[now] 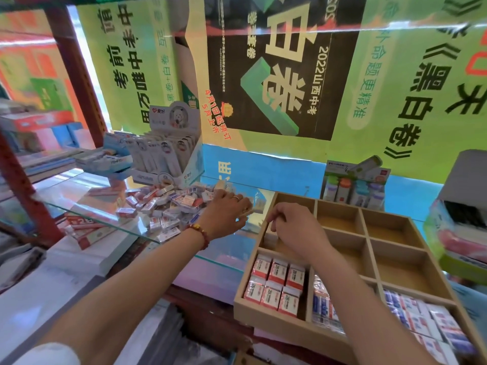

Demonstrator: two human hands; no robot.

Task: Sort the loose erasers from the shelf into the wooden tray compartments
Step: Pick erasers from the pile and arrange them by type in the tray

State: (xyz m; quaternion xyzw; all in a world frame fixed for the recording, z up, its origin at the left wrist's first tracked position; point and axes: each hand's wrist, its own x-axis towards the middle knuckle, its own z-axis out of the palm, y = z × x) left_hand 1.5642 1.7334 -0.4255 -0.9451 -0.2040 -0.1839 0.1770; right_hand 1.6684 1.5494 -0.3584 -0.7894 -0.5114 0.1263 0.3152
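Loose erasers (168, 204) heaped on the glass shelf (79, 204), left of the wooden tray (268, 316). They are small wrapped blocks lying every way, long axes crossing with no common direction, some flat and some tipped on others. Left hand (226, 209) reaches over the right edge of the heap, back of the hand up, fingers bent down on the far side. A pale blur sits at the fingertips - cannot tell if it is an eraser or whether the fingers grip it. Ring (236, 198) on one finger, beaded bracelet (201, 234) at the wrist. Right hand (295, 227) hangs over the tray's left column, middle compartment, fingers (276, 214) curled downward into it; whatever lies under them is hidden, so cannot tell if they hold anything. Nearest left compartment holds six red-and-white erasers (275, 283) in two rows of three, packed touching, long axes running away from the person toward the far rim. Blue-and-white erasers (322, 309) fill the next compartment to the right - partly hidden by the right forearm. Cardboard display box (168, 151) stands behind the heap.
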